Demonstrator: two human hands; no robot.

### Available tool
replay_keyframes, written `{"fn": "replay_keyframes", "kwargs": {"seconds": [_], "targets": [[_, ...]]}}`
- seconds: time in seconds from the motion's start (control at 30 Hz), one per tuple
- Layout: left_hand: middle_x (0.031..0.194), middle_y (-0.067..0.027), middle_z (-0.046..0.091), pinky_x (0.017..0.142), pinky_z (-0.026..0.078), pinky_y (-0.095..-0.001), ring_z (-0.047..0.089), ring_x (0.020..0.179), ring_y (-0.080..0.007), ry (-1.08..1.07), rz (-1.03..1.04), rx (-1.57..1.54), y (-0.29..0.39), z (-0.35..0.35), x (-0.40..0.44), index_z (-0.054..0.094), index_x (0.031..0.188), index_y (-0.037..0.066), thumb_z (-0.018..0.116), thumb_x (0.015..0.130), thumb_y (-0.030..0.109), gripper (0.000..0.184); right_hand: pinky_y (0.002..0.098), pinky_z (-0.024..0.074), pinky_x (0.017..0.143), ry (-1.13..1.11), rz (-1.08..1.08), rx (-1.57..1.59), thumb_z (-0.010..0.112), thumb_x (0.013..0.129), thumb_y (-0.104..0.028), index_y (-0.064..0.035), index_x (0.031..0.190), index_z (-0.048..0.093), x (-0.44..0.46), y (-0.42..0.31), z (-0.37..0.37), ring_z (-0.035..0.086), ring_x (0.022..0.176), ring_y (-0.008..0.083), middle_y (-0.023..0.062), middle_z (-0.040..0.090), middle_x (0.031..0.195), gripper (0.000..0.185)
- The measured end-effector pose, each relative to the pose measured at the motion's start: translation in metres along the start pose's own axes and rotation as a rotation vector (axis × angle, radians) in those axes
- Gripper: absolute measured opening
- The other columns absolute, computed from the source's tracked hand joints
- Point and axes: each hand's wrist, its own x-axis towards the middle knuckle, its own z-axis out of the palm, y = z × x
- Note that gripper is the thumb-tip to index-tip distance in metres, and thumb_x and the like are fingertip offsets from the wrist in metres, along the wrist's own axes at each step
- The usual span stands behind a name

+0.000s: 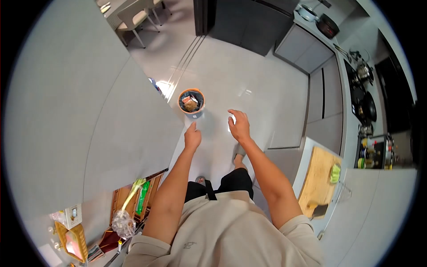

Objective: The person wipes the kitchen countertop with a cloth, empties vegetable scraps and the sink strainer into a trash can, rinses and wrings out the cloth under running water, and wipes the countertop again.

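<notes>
My left hand [192, 138] hangs in front of my body, just on the near side of a trash bin [193, 115]; one finger points forward and the others are mostly hidden, with no object visible in it. To the right of the bin, my right hand [240, 126] is held in the air with thumb and fingers apart, holding nothing. Neither hand appears to touch the bin. It has an orange rim, a dark liner and some crumpled rubbish [191, 104] inside, and stands on the pale floor.
A cutting board [316, 175] with a cleaver [319, 210] and green vegetable pieces [335, 173] lies on the right counter. Farther along are a stove and a wok [368, 107]. At lower left, a wooden rack [153, 187] holds leafy stalks [132, 195]. Chairs [133, 18] stand beyond.
</notes>
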Motion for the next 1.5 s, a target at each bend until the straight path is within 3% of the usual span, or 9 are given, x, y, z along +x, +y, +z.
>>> {"fn": "replay_keyframes", "kwargs": {"seconds": [0.3, 0.43, 0.73, 0.93, 1.03, 1.2, 1.3, 1.37, 1.5], "targets": [[0.131, -0.0265, 0.067, 0.104, 0.05, -0.0447, 0.065, 0.121, -0.0402, 0.161, -0.226, 0.031, 0.032, 0.045, 0.109, 0.061, 0.138, 0.0, 0.053, 0.091, 0.009, 0.048, 0.0434, 0.0504, 0.099, -0.262, -0.097, 0.042, 0.066, 0.089, -0.007, -0.0102, 0.12, 0.071, 0.195, 0.086, 0.048, 0.06, 0.114, 0.0346, 0.0114, 0.071, 0.12, 0.032], [0.127, -0.0261, 0.068, 0.101, 0.052, -0.0447, 0.066, 0.117, -0.0403, 0.084, -0.414, 0.041, 0.088, 0.056, 0.13, 0.062, 0.137, 0.0, 0.053, 0.091, 0.009, 0.047, 0.0437, 0.0513, 0.098, -0.386, -0.112, 0.041, 0.065, 0.088, -0.006, -0.0089, 0.12, 0.072, 0.259, 0.105, 0.066, 0.061, 0.112, 0.0358, 0.0127, 0.071, 0.12, 0.033], [0.128, -0.0268, 0.067, 0.103, 0.051, -0.0443, 0.064, 0.12, -0.042, 0.307, -0.448, 0.028, 0.047, 0.089, 0.217, 0.062, 0.137, 0.0, 0.056, 0.093, 0.014, 0.047, 0.045, 0.0497, 0.102, -0.641, -0.208, 0.048, 0.065, 0.088, -0.006, -0.0076, 0.124, 0.07, 0.373, 0.114, 0.141, 0.061, 0.114, 0.037, 0.0146, 0.07, 0.121, 0.036], [0.129, -0.0278, 0.067, 0.105, 0.05, -0.0468, 0.064, 0.119, -0.0438, 0.452, -0.664, 0.001, 0.043, 0.111, 0.219, 0.06, 0.14, 0.001, 0.057, 0.093, 0.02, 0.051, 0.0428, 0.0509, 0.1, -0.866, -0.308, -0.012, 0.068, 0.089, -0.008, -0.0099, 0.125, 0.07, 0.404, 0.126, 0.187, 0.061, 0.116, 0.0334, 0.0129, 0.071, 0.121, 0.036], [0.128, -0.0283, 0.067, 0.105, 0.049, -0.0475, 0.064, 0.119, -0.0441, 0.428, -0.901, -0.084, 0.053, 0.113, 0.221, 0.059, 0.139, 0.0, 0.057, 0.093, 0.019, 0.05, 0.0426, 0.0512, 0.1, -1.031, -0.385, -0.018, 0.069, 0.089, -0.008, -0.0095, 0.125, 0.07, 0.414, 0.13, 0.218, 0.061, 0.116, 0.0338, 0.0126, 0.071, 0.121, 0.036], [0.132, -0.0297, 0.064, 0.107, 0.048, -0.0472, 0.061, 0.123, -0.0463, 0.773, -1.005, -0.105, 0.023, 0.162, 0.211, 0.059, 0.138, -0.003, 0.055, 0.092, 0.016, 0.05, 0.0445, 0.0527, 0.097, -1.27, -0.611, 0.022, 0.069, 0.087, -0.007, -0.0112, 0.124, 0.069, 0.422, 0.156, 0.282, 0.062, 0.112, 0.0351, 0.0132, 0.071, 0.118, 0.037], [0.138, -0.0246, 0.065, 0.11, 0.048, -0.0394, 0.062, 0.13, -0.0364, 0.805, -1.151, -0.19, 0.003, 0.191, 0.22, 0.056, 0.144, -0.002, 0.057, 0.094, 0.014, 0.052, 0.045, 0.0537, 0.094, -1.356, -0.75, 0.009, 0.07, 0.087, -0.008, -0.0123, 0.125, 0.069, 0.428, 0.177, 0.328, 0.062, 0.11, 0.0352, 0.0133, 0.071, 0.115, 0.038], [0.136, -0.0265, 0.064, 0.108, 0.048, -0.0431, 0.062, 0.127, -0.0402, 0.857, -1.148, -0.2, -0.039, 0.235, 0.223, 0.056, 0.143, -0.002, 0.058, 0.093, 0.017, 0.053, 0.0455, 0.0538, 0.093, -1.395, -0.8, -0.028, 0.07, 0.087, -0.008, -0.0124, 0.125, 0.068, 0.429, 0.196, 0.359, 0.063, 0.109, 0.0358, 0.0132, 0.071, 0.114, 0.038], [0.135, -0.0261, 0.065, 0.107, 0.049, -0.045, 0.062, 0.127, -0.0393, 0.867, -1.26, -0.208, -0.081, 0.271, 0.253, 0.052, 0.146, -0.002, 0.063, 0.092, 0.021, 0.06, 0.0468, 0.0541, 0.093, -1.465, -0.694, -0.128, 0.071, 0.09, -0.014, -0.0091, 0.13, 0.064, 0.408, 0.24, 0.424, 0.066, 0.11, 0.0376, 0.0167, 0.071, 0.118, 0.041]]}}
